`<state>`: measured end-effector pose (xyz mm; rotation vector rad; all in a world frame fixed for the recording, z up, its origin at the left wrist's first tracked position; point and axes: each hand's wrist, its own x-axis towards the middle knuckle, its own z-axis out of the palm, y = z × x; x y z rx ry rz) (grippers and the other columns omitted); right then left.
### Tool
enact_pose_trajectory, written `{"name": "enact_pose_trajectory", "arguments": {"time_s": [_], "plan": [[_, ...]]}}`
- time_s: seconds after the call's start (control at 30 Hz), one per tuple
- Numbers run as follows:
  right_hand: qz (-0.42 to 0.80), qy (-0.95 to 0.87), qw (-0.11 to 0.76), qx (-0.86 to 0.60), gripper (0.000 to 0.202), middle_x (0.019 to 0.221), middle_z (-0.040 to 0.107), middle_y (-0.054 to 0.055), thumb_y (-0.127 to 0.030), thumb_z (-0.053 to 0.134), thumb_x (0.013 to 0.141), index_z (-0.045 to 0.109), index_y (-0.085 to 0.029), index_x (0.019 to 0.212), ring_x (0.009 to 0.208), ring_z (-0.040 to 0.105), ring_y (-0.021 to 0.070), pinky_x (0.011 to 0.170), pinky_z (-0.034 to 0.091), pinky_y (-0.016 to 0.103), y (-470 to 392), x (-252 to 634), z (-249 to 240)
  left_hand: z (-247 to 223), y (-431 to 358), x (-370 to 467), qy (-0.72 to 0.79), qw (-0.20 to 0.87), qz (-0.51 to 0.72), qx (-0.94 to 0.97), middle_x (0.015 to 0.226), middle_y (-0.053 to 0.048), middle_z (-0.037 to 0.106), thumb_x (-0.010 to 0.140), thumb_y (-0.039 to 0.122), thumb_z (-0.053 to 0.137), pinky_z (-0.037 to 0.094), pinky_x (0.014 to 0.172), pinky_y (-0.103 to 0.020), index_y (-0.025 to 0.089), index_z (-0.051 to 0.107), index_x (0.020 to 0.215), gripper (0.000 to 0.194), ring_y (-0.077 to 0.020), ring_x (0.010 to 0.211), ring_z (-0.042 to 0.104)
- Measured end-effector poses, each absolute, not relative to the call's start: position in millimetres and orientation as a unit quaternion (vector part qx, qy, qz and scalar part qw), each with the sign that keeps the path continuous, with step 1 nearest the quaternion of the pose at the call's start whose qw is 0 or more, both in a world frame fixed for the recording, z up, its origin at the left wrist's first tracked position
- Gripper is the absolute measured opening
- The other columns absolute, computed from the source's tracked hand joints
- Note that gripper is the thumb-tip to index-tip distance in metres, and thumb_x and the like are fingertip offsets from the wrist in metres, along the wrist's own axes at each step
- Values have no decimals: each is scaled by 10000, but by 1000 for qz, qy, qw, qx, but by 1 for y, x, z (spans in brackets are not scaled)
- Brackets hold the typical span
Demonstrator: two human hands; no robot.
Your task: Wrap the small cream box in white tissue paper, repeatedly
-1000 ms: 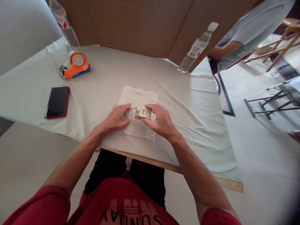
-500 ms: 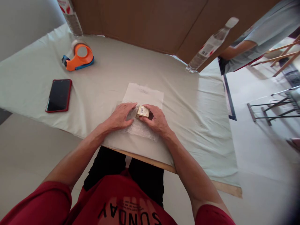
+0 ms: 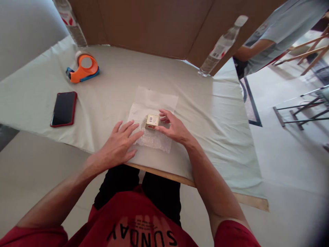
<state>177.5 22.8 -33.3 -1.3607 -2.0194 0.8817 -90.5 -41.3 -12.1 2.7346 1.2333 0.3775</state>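
A small cream-and-gold cardboard box with a barcode on its top rests on a sheet of bubble wrap. Under the wrap, a thin white sheet shows at the far side. My right hand is open around the right side of the box, its thumb by the near corner and its fingers apart; whether the thumb touches the box I cannot tell. My left hand lies to the left with fingers spread, its fingertips at the wrap's left edge, and holds nothing.
On the left of the cloth-covered table are an orange tape dispenser and a red-cased phone. Water bottles stand against a brown cardboard panel at the back. A person in a grey shirt is behind it, right.
My left hand has drawn back left and toward me, its fingers spreading. My right hand has loosened from the box, which now sits by itself on the wrap. The view has shifted slightly.
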Motion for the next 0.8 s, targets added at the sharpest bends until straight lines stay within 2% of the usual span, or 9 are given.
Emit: {"name": "enact_pose_trajectory", "arguments": {"time_s": [0.13,0.2,0.3,0.37,0.43,0.57,0.63,0.7,0.8], "plan": [[277,-780,251,-502,465,1198,689,114,-470,723,834,615,-215,1207,1086,659,282,950,531,450,-4,186,-4,-26,-48,-82,412,18,119,903,1457,-191,584,863,130,561,369,1170,-620,180,669,1216,373,-363,1399,518],[244,-820,212,-472,444,1193,689,123,-439,748,827,622,-199,1179,1079,655,286,944,527,444,-21,182,1,-34,-42,-77,416,12,155,896,1403,-165,632,873,107,536,390,1167,-589,188,711,1065,271,-334,1358,565],[147,-864,132,-463,449,1223,681,183,-346,774,811,635,-140,1184,1092,636,334,937,502,477,-40,169,-8,-39,-30,-70,421,29,234,876,1305,-156,694,886,123,529,445,1127,-549,177,713,903,193,-306,1236,653],[99,-867,110,-476,244,1169,706,177,-244,687,869,670,-143,1090,1043,646,320,900,488,459,-42,163,-18,-36,-21,-66,430,64,280,856,1242,-151,724,886,151,532,485,1084,-517,173,700,869,170,-285,1159,688],[84,-858,137,-488,121,1116,726,145,-170,575,921,684,-170,973,1009,654,285,871,472,420,-36,161,-23,-28,-11,-63,445,121,306,833,1192,-132,745,870,173,540,538,997,-448,180,679,842,143,-265,1111,699],[96,-829,226,-502,146,1086,728,114,-173,522,929,666,-196,920,980,653,254,828,453,375,-15,166,-19,-13,6,-59,484,241,294,788,1167,-89,752,821,209,551,534,672,-286,196,649,831,99,-204,900,708],[110,-817,241,-512,150,1017,730,101,-198,505,935,655,-204,919,910,648,241,806,449,369,-6,169,-15,-9,12,-57,486,259,288,783,1171,-81,749,790,233,580,525,688,-289,202,652,860,105,-191,858,694],[126,-807,250,-520,163,948,724,91,-233,489,946,643,-210,899,852,634,230,801,448,369,1,170,-13,-9,17,-56,480,261,293,784,1212,-90,734,768,271,624,535,784,-317,203,659,879,135,-210,941,692],[174,-786,291,-517,144,1004,721,95,-276,517,929,623,-218,849,911,638,227,813,465,358,12,170,-14,-12,25,-51,490,295,304,762,1261,-102,716,781,340,654,528,789,-313,196,660,844,157,-235,1047,681]]}}
